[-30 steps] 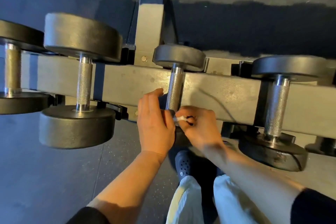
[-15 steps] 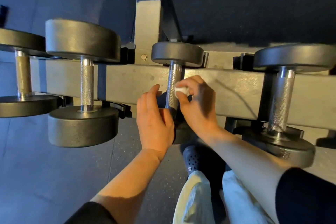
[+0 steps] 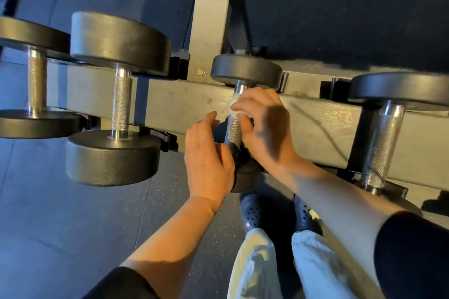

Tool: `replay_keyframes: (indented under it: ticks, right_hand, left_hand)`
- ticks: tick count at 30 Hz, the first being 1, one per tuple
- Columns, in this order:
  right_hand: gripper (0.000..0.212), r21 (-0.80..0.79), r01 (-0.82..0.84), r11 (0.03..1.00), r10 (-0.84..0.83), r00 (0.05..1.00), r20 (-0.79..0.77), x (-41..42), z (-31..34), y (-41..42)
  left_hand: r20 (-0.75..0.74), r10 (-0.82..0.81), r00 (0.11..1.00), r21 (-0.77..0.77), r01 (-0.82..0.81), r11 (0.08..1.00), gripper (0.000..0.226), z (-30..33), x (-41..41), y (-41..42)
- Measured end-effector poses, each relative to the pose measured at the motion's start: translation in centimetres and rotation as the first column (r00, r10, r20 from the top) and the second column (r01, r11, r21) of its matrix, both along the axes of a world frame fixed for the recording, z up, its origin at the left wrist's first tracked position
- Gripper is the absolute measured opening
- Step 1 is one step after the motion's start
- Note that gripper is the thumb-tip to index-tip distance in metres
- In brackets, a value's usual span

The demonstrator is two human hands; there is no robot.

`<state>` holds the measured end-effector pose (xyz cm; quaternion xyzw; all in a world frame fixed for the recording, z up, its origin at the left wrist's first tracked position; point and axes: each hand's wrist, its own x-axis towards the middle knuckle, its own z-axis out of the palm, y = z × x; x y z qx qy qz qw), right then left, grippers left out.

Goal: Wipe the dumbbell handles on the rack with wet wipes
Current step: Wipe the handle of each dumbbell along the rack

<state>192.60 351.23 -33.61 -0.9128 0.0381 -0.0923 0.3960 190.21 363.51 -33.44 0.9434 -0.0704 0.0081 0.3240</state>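
A small black dumbbell lies across the rack, its knurled steel handle (image 3: 233, 131) at the middle of the view. My right hand (image 3: 264, 126) holds a small white wet wipe (image 3: 235, 106) curled round the upper part of that handle, just below the far weight head (image 3: 245, 70). My left hand (image 3: 209, 160) rests over the dumbbell's near weight head, fingers fairly straight, covering most of it. The grey rack beam (image 3: 175, 104) runs left to right under the handles.
Bigger dumbbells sit on the rack on both sides: two at the left (image 3: 120, 102) (image 3: 36, 80) and one at the right (image 3: 384, 145). A rack upright (image 3: 211, 19) rises behind. My feet in dark clogs (image 3: 252, 211) stand on the rubber floor below the rack.
My right hand has slid the wipe up the handle, from its near end to just under the far weight head. My left hand has stayed on the near head.
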Motion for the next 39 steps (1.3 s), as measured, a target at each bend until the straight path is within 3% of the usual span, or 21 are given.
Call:
replay_keyframes:
  ticks: [2, 4, 8, 10, 12, 16, 22, 24, 26, 28, 31, 33, 36, 39]
  right_hand:
    - [0.013, 0.095, 0.046, 0.994, -0.049, 0.998, 0.032, -1.1, -0.9, 0.1]
    - [0.018, 0.165, 0.032, 0.986, -0.022, 0.998, -0.063, -2.0, -0.8, 0.6]
    - [0.018, 0.211, -0.157, 0.965, 0.194, 0.966, -0.169, -4.6, -1.4, 0.7]
    - [0.013, 0.294, -0.193, 0.936, 0.239, 0.963, -0.128, -5.1, -1.5, 0.7]
    - [0.008, 0.359, -0.146, 0.922, 0.18, 0.982, -0.062, -4.4, -1.1, 0.4]
    - [0.02, 0.113, -0.037, 0.993, 0.017, 0.985, 0.17, -1.2, -1.3, -0.9]
    - [0.033, -0.052, -0.131, 0.99, 0.138, 0.979, 0.152, -1.4, -2.5, 0.0]
    - [0.024, 0.057, -0.133, 0.989, 0.13, 0.99, 0.063, -2.1, -2.3, 0.3]
    - [0.017, 0.429, -0.103, 0.898, 0.164, 0.98, -0.109, -3.2, -1.8, 0.4]
    - [0.014, 0.447, -0.156, 0.881, 0.25, 0.955, -0.161, -4.2, -1.1, 0.3]
    - [0.026, 0.302, -0.32, 0.898, 0.398, 0.883, -0.248, -5.0, -0.8, -0.2]
    - [0.027, 0.168, -0.341, 0.925, 0.374, 0.893, -0.25, -4.1, 0.2, 0.6]
    - [0.029, 0.113, -0.172, 0.979, 0.184, 0.977, -0.106, -2.6, 1.4, 1.3]
    - [0.026, -0.029, -0.032, 0.999, 0.034, 0.997, 0.071, -0.2, 1.4, 1.9]
  left_hand:
    - [0.006, 0.006, 1.0, -0.004, -0.006, 1.0, 0.05, 0.1, 0.0, 0.0]
    - [0.008, 0.015, 1.0, -0.005, -0.015, 1.0, 0.05, 0.1, 0.0, -0.1]
    - [-0.005, 0.034, 0.999, 0.006, -0.034, 0.999, 0.049, 0.2, 0.0, -0.2]
    - [-0.013, 0.044, 0.999, 0.015, -0.044, 0.999, 0.05, 0.2, 0.0, -0.3]
    - [-0.012, 0.042, 0.999, 0.028, -0.041, 0.999, 0.05, 0.2, 0.0, -0.3]
    - [-0.021, 0.048, 0.999, 0.058, -0.047, 0.997, 0.053, 0.2, 0.0, -0.2]
    - [-0.014, 0.053, 0.998, 0.043, -0.053, 0.998, 0.052, 0.3, 0.0, -0.1]
    - [-0.008, 0.055, 0.998, 0.022, -0.055, 0.998, 0.052, 0.3, 0.0, -0.2]
    - [-0.012, 0.064, 0.998, -0.015, -0.065, 0.998, 0.052, 0.4, 0.0, -0.3]
    - [-0.013, 0.073, 0.997, -0.058, -0.073, 0.996, 0.049, 0.3, -0.1, -0.2]
    - [-0.023, 0.083, 0.996, -0.113, -0.085, 0.99, 0.047, 0.2, -0.1, 0.0]
    - [-0.075, 0.085, 0.994, -0.198, -0.098, 0.975, 0.048, 0.5, -0.1, 0.1]
    - [-0.163, 0.093, 0.982, -0.359, -0.147, 0.922, 0.045, 0.4, 0.7, 0.9]
    - [-0.075, 0.061, 0.995, -0.295, -0.08, 0.952, 0.045, 0.5, 2.6, 3.0]
